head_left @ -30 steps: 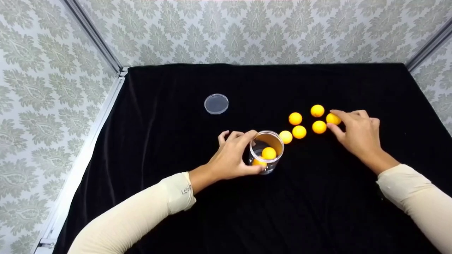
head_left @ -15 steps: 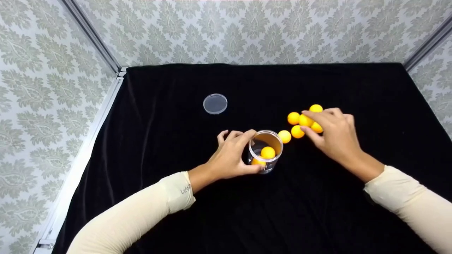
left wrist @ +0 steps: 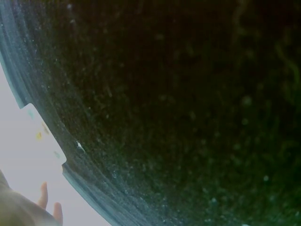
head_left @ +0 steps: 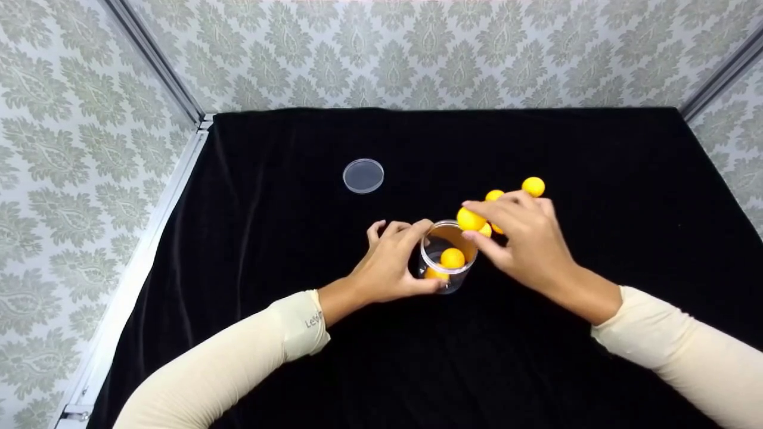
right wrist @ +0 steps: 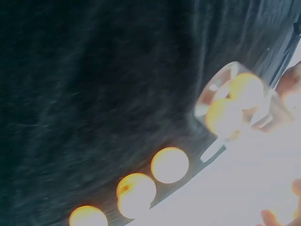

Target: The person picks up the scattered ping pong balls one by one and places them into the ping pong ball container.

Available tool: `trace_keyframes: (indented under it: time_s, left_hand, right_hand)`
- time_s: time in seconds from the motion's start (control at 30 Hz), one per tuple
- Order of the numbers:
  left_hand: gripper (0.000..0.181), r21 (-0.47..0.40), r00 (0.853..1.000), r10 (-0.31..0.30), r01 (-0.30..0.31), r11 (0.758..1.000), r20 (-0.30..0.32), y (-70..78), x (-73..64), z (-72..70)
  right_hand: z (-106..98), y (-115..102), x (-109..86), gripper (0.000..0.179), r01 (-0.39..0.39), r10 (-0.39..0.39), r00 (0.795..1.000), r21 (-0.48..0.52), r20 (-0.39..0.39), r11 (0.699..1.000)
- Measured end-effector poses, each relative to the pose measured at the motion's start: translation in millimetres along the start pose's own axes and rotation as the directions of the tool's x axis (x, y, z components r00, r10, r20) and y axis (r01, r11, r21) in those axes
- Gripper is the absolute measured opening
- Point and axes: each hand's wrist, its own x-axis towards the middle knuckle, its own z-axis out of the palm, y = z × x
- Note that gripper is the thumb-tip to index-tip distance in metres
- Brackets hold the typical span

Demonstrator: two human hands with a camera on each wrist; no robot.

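Note:
My left hand (head_left: 390, 262) grips a clear plastic jar (head_left: 456, 285), which stands with its mouth up. Two orange ping-pong balls (head_left: 452, 258) lie inside it; both show through the wall (right wrist: 211, 94) in the right wrist view. Between thumb and fingers my right hand (head_left: 530, 238) pinches another ping-pong ball (head_left: 471, 218), just over the jar's right rim. Behind that hand, more balls (head_left: 493, 195) rest on the cloth, partly hidden. The left wrist view mostly shows dark cloth, with blurred fingers (left wrist: 43, 195) at lower left.
A round clear lid (head_left: 363, 176) lies flat on the black cloth (head_left: 286, 196), behind the jar and to its left. One loose ball (head_left: 533, 187) sits beyond the right hand. Patterned wallpaper panels (head_left: 393, 59) border the back and sides.
My right hand has carried the pinched ping-pong ball leftward from the right end of the group to the jar's rim. The left hand and jar have stayed in place.

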Motion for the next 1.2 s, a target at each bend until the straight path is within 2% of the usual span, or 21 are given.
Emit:
trace_keyframes:
  time_s: [0.27,0.53,0.83,1.2]
  left_hand:
    - [0.088,-0.004,1.0,0.007,-0.007,1.0,0.006,0.1,0.4,-0.4]
    - [0.085,-0.009,1.0,0.008,-0.008,1.0,0.008,0.2,1.0,0.4]
    - [0.086,-0.001,1.0,0.002,-0.002,1.0,0.004,0.0,0.6,0.7]
    - [0.086,0.003,1.0,0.003,-0.003,1.0,-0.003,0.7,0.4,-0.1]
  right_hand:
    - [8.6,-16.3,1.6,0.042,0.039,-0.039,0.998,0.011,0.039,0.999]
    - [12.6,-18.2,0.3,0.041,0.034,-0.035,0.998,0.007,0.058,0.999]
    - [10.3,-16.8,-1.5,0.044,0.018,-0.014,0.993,-0.031,0.118,0.999]
    - [10.3,-15.0,-0.5,0.042,0.018,-0.018,0.998,-0.009,0.06,1.0]
